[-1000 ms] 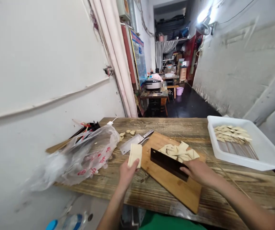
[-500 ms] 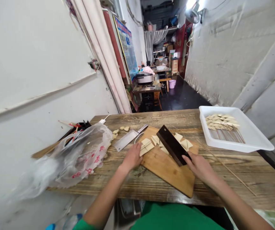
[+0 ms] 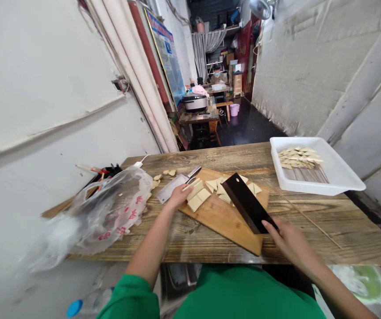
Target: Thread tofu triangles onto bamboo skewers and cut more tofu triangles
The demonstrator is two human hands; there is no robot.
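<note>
My right hand [image 3: 288, 235] is closed round the handle of a dark cleaver [image 3: 248, 204], whose broad blade slants over the wooden cutting board [image 3: 221, 219]. At the board's left edge, my left hand [image 3: 178, 196] has its fingers closed on the edge of a pale slice [image 3: 193, 184], tilted up beside a flat pale square piece [image 3: 199, 200]. What the slices are made of I cannot tell. Several pale cut triangles [image 3: 214, 184] lie at the far side of the board, partly hidden by the blade.
A second cleaver [image 3: 172, 188] lies left of the board, near several pale rounded pieces [image 3: 157, 178]. A clear plastic bag [image 3: 110, 212] sits at the left. On the right are a white tray [image 3: 343, 175] with skewered pale pieces [image 3: 299, 157] and a thin stick [image 3: 303, 215].
My left hand has shifted slightly left and up, and the slice by its fingers is now tilted. The dark cleaver has moved a little right and nearer me. The view has shifted.
</note>
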